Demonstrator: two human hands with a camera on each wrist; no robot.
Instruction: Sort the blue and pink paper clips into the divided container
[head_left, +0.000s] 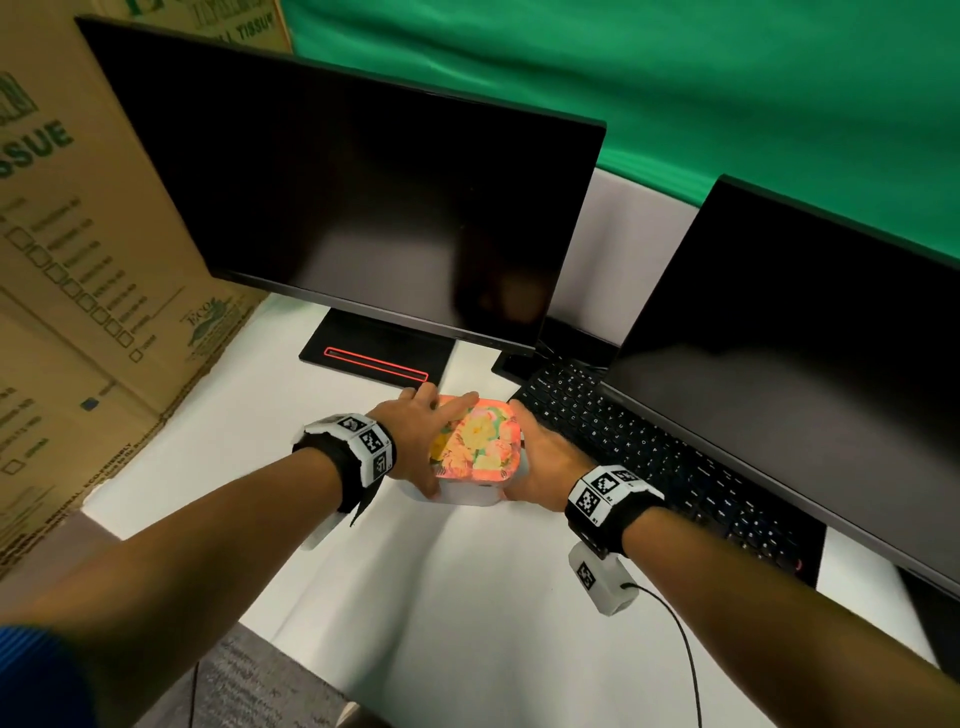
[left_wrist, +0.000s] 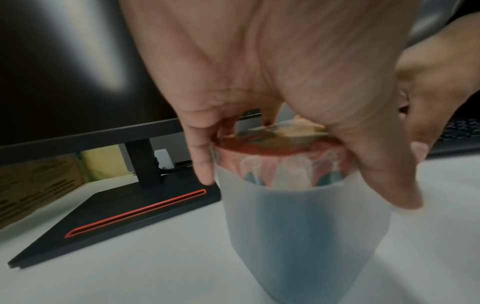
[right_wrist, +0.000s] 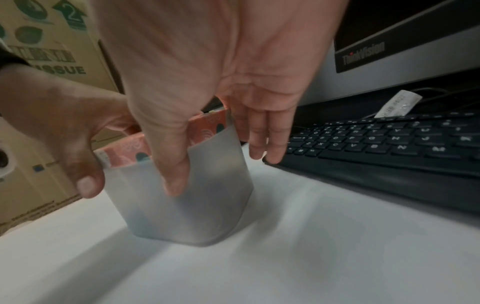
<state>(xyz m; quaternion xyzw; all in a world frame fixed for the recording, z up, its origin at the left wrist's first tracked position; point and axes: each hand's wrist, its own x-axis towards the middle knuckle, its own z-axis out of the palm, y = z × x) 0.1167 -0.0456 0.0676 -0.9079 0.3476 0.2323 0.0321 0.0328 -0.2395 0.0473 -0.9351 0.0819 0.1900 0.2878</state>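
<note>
Behind the work area, two dark monitors: the left monitor (head_left: 337, 208) on a black stand base (head_left: 374, 356) with a red line, and the right monitor (head_left: 805, 364) hanging over a black keyboard (head_left: 649, 457). At the left edge, brown cardboard boxes (head_left: 78, 260) with green print; at the back, a green cloth (head_left: 623, 78). From the right wrist band (head_left: 605, 493), a black cable (head_left: 680, 649) across the white tabletop (head_left: 467, 597).

Between the stand base and the keyboard, near both, the container (head_left: 470, 496): frosted pale walls, closed on top by a lid (head_left: 475, 447) with a pink and yellow flower pattern. Stands upright on the tabletop as far as visible, though blurred in both wrist views. Contents not readable through the frosted wall.

Both forearms stretched forward, palms turned toward each other with the container in the middle.

Left hand (head_left: 415, 441): closed around the left side, thumb down on the near wall, fingers bent over the far edge of the lid, the little finger pointing down along the wall close to the stand base.

Right hand (head_left: 545, 457): closed around the right side, thumb pressed flat on the near wall just under the lid, the other fingers almost straight down the far side, fingertips very near the front edge of the keyboard. Touching the keyboard or not: cannot tell.
</note>
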